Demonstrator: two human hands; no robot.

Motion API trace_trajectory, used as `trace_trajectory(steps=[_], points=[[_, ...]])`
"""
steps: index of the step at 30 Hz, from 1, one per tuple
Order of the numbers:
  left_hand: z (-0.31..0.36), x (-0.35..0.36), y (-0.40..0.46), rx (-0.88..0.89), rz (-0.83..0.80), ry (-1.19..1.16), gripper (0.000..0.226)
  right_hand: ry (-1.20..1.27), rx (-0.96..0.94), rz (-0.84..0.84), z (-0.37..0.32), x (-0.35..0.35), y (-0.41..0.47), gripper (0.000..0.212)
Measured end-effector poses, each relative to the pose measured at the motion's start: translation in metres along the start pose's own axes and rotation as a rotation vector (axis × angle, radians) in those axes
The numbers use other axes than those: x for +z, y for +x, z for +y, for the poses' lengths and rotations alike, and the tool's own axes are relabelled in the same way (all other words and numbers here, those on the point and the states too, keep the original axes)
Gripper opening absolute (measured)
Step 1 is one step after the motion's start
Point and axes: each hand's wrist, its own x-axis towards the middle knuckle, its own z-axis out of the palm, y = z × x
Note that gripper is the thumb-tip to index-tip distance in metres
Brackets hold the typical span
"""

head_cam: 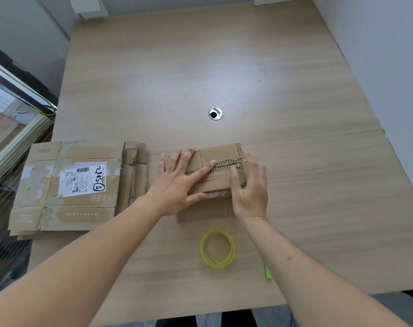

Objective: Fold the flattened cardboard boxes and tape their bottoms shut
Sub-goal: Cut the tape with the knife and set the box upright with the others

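- Nearest, a green marker-like object [268,273] is lying beside the right forearm at the table's [295,138] near part; what it is exactly cannot be told.
- Just beyond it, a roll of clear tape with yellow rims [217,249] is lying flat, near the box and well within reach; it is looking light and thin, and is probably best lifted by pinching its rim.
- Further on, the small cardboard box [215,171] is sitting in the middle of the table with its bottom flaps facing up and meeting along a ragged, corrugated seam.
- The left hand [177,182] is lying flat across the flaps, fingers straight and spread, pressing them down rather than gripping.
- The right hand [249,185] is cupping the box's right end, fingers against the side and thumb over the top edge, so this grip is bracing, not lifting.
- Judging by its worn, torn edges, the box is likely light, fairly stiff across panels yet springy at the creases; the flaps will probably rise if released, so one palm should be staying on the seam while tape goes on.
- To the left, a stack of flattened cardboard boxes [68,185] with a shipping label [82,180] is waiting.
- Farthest, a metal cable grommet [215,113] is sitting in the tabletop.
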Motion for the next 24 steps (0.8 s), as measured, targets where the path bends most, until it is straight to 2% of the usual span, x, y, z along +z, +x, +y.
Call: trace_trajectory(steps=[2,3,5,8,12,14,17,19,21,23,24], points=[[0.01,0.002,0.004,-0.001,0.005,-0.025,0.082,-0.248,-0.303,-0.006,-0.009,-0.002,0.003,0.041],[0.015,0.004,0.005,-0.012,0.015,-0.045,0.083,-0.344,-0.364,-0.034,-0.006,0.002,0.003,0.039],[0.022,0.006,0.008,-0.031,0.023,-0.094,0.088,-0.494,-0.362,-0.087,-0.003,0.003,0.001,0.041],[0.023,0.003,0.007,-0.02,0.023,-0.194,0.098,-0.591,-0.373,-0.091,0.0,-0.003,0.003,0.044],[0.028,0.001,0.002,0.017,0.022,-0.15,0.097,-0.645,-0.46,-0.102,0.007,-0.006,0.008,0.045],[0.033,0.007,-0.004,0.083,0.15,-0.074,0.087,-0.6,-0.427,-0.109,0.01,-0.009,0.007,0.042],[0.043,0.024,-0.02,0.275,0.565,0.03,0.045,-0.581,-0.325,-0.148,0.011,-0.018,0.008,0.042],[0.053,0.034,-0.031,0.385,0.728,0.051,0.023,-0.568,-0.252,-0.195,0.012,-0.027,0.01,0.045],[0.06,0.046,-0.04,0.499,0.648,-0.02,0.013,-0.546,-0.204,-0.226,0.013,-0.034,0.009,0.047],[0.063,0.063,-0.048,0.506,0.421,-0.107,0.019,-0.534,-0.193,-0.224,0.013,-0.038,0.006,0.047],[0.065,0.071,-0.052,0.445,0.267,-0.14,0.029,-0.527,-0.189,-0.221,0.012,-0.038,0.004,0.047]])
